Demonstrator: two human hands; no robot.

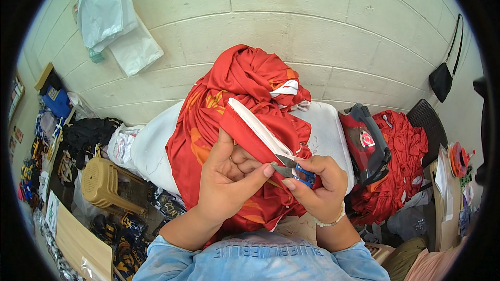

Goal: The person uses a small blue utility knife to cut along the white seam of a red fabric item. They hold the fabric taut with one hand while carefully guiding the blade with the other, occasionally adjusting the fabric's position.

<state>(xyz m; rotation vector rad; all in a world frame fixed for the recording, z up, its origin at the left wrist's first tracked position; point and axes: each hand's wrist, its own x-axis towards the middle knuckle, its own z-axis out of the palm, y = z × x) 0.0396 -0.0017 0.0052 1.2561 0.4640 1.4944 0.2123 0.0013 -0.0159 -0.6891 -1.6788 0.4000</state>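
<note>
A big heap of red cloth (200, 125) with orange and white patches lies in front of me on a white surface. My left hand (229, 177) grips a red folded edge with a white band (255, 125), its thumb and fingers closed on the fabric. In my right hand (320, 183) is a small pair of thread snips (303, 176) with blue handles. The snips' metal blades are apart and point left at the cloth edge, close to my left thumb tip. Whether a thread lies between the blades is too small to tell.
The white table top (328, 125) ends at a pale block wall (291, 36). To the right stand a grey-and-red bin (364, 143) and another red cloth pile (403, 145). A tan stool (101, 182), dark garments (91, 132) and a wooden board (78, 234) are at left.
</note>
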